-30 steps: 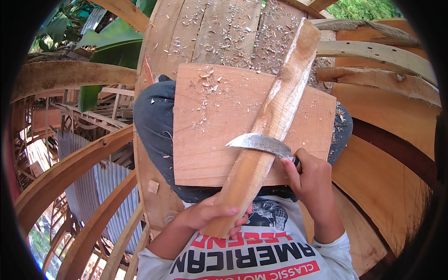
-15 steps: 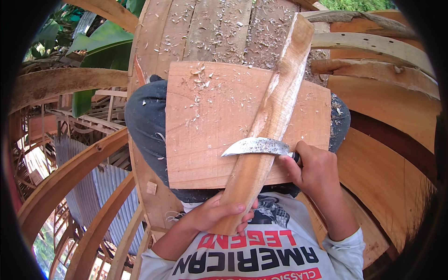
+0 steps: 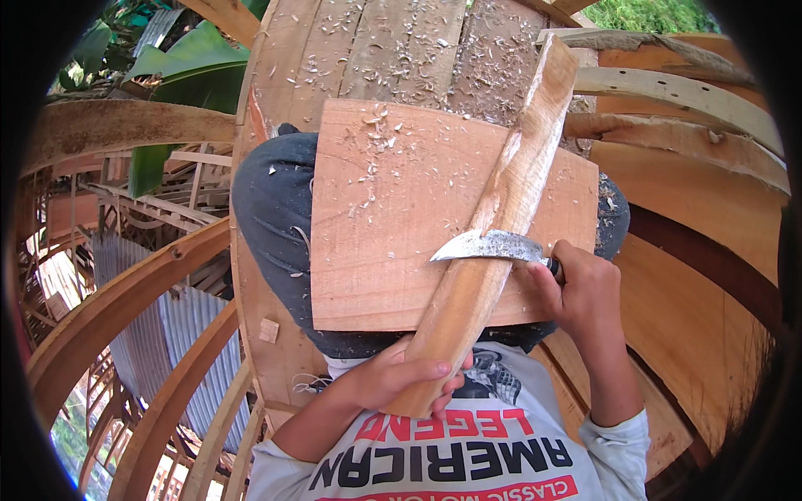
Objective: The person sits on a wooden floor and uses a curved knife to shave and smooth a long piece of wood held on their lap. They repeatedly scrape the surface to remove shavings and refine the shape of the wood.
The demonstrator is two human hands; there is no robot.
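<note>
Stick [image 3: 510, 200] has its near end in the left hand [image 3: 401, 380], fingers [image 3: 453, 385] curled round it; the right hand [image 3: 585, 288] is closed on the black handle [image 3: 553, 266] of a knife [image 3: 501, 245]; the bent blade [image 3: 472, 245] lies across the stick; the stick slants over a board [image 3: 401, 221] on the person's legs [image 3: 271, 209]; wood curls [image 3: 383, 138] dot the board and the planks [image 3: 330, 46] beyond; bent beams [image 3: 134, 292] stand on both sides.
</note>
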